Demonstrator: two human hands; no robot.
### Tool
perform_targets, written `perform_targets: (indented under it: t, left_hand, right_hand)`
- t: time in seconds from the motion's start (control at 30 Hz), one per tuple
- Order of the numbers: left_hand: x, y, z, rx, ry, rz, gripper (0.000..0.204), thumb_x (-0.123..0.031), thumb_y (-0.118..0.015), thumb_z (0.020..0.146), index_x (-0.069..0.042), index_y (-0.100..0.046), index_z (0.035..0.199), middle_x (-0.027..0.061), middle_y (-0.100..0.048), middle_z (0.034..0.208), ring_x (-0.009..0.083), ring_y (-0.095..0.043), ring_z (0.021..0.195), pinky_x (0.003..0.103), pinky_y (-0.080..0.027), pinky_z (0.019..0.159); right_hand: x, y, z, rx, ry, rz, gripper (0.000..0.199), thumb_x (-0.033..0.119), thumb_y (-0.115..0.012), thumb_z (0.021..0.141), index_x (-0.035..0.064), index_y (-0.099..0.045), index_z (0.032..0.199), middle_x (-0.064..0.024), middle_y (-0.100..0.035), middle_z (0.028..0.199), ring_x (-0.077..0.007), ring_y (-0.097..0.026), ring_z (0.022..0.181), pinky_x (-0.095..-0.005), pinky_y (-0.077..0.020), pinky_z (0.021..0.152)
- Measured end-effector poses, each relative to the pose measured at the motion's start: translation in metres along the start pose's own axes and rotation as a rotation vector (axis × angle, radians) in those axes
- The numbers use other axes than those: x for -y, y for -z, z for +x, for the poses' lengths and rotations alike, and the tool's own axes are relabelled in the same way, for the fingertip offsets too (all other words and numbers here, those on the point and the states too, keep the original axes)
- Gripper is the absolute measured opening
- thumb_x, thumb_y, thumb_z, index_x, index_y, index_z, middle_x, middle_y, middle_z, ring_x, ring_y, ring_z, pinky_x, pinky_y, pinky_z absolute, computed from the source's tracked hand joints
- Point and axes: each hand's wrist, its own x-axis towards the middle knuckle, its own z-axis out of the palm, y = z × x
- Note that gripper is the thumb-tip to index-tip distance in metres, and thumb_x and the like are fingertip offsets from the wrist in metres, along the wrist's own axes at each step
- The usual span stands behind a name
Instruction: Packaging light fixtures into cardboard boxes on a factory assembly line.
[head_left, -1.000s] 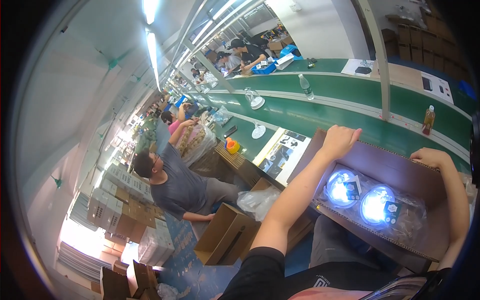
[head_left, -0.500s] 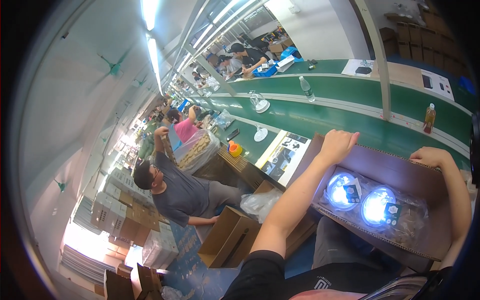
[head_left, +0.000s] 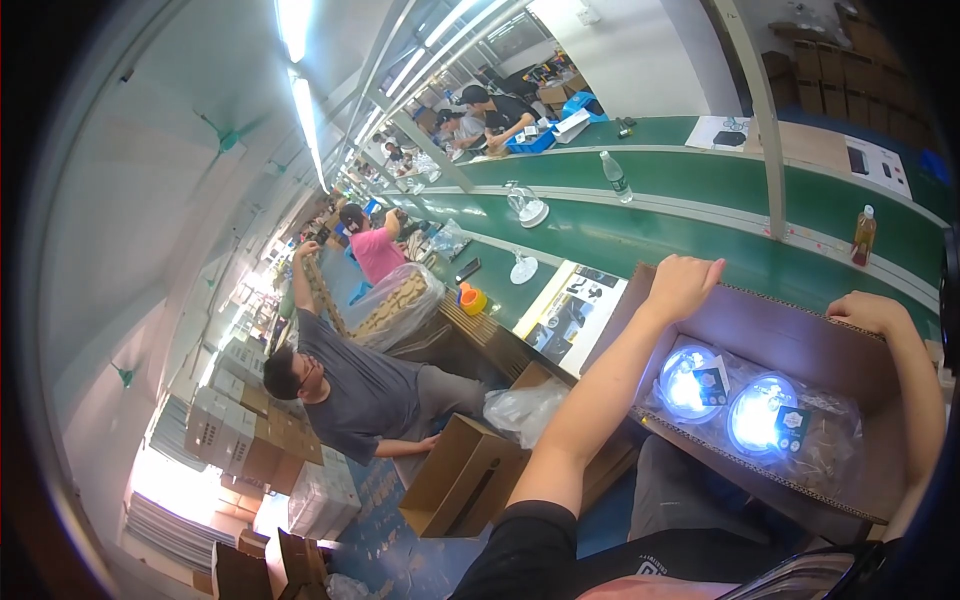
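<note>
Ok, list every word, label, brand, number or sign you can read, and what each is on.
I copy no wording; print shows here:
Dark tags on the glowing lights in the open box: too small to read.
Label on the clear bottle: too small.
Printed sheet: product pictures, small text blurred.
White cartons: marks blurred.
Black garment: white mark, unreadable.
Far sheets: too small.

Green bench (head_left: 600,245) is running just beyond left hand (head_left: 683,288) | pale post (head_left: 766,150) is rising beyond it, rightward | white wall (head_left: 640,50) is standing farther beyond | tube lights (head_left: 306,120) are glowing far left of it | blue floor (head_left: 375,560) is showing lower left
</note>
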Motion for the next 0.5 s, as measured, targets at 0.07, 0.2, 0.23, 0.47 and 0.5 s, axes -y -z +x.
perform_targets:
  t: [0.07,0.2,0.23,0.47,0.5]
  left_hand:
    - [-0.0017,0.0003,0.0009,0.010,-0.003,0.002,0.056,-0.038,-0.037,0.107,-0.010,-0.076,0.078,0.0141,-0.072,0.076,0.0378,-0.068,0.075,0.048,-0.052,0.072]
    - [-0.0024,0.0010,0.0006,0.016,-0.001,0.003,0.056,-0.039,-0.037,0.107,-0.011,-0.076,0.078,0.0140,-0.072,0.077,0.0375,-0.068,0.076,0.048,-0.053,0.073]
    - [-0.0019,0.0013,0.0007,0.023,0.001,0.008,0.056,-0.039,-0.037,0.107,-0.011,-0.076,0.078,0.0139,-0.072,0.077,0.0374,-0.068,0.076,0.048,-0.053,0.073]
    - [-0.0017,0.0017,0.0018,0.033,0.004,0.019,0.056,-0.039,-0.037,0.107,-0.011,-0.076,0.079,0.0137,-0.072,0.077,0.0379,-0.068,0.076,0.048,-0.053,0.073]
    - [-0.0020,0.0019,0.0016,0.032,0.006,0.008,0.055,-0.039,-0.037,0.107,-0.011,-0.076,0.079,0.0138,-0.072,0.077,0.0380,-0.068,0.076,0.048,-0.053,0.073]
  right_hand:
    - [0.0001,0.0001,-0.0017,0.001,-0.005,0.004,0.044,0.043,-0.054,0.098,0.0065,-0.072,0.116,-0.0165,-0.073,0.112,-0.0337,-0.067,0.106,-0.0411,-0.0529,0.092]
    - [0.0021,0.0011,-0.0039,0.001,-0.016,-0.002,0.044,0.043,-0.054,0.098,0.0064,-0.072,0.117,-0.0166,-0.072,0.113,-0.0338,-0.067,0.107,-0.0416,-0.0528,0.092]
    - [0.0026,0.0017,-0.0038,-0.003,-0.017,-0.007,0.044,0.043,-0.054,0.098,0.0064,-0.072,0.117,-0.0168,-0.072,0.113,-0.0338,-0.067,0.107,-0.0417,-0.0528,0.093]
    - [-0.0005,0.0004,-0.0019,-0.011,-0.002,-0.001,0.044,0.042,-0.054,0.098,0.0064,-0.072,0.116,-0.0173,-0.072,0.112,-0.0338,-0.067,0.106,-0.0417,-0.0530,0.092]
    - [0.0006,0.0008,-0.0023,-0.005,-0.017,-0.001,0.044,0.042,-0.054,0.098,0.0065,-0.072,0.116,-0.0172,-0.072,0.112,-0.0337,-0.067,0.106,-0.0417,-0.0530,0.092]
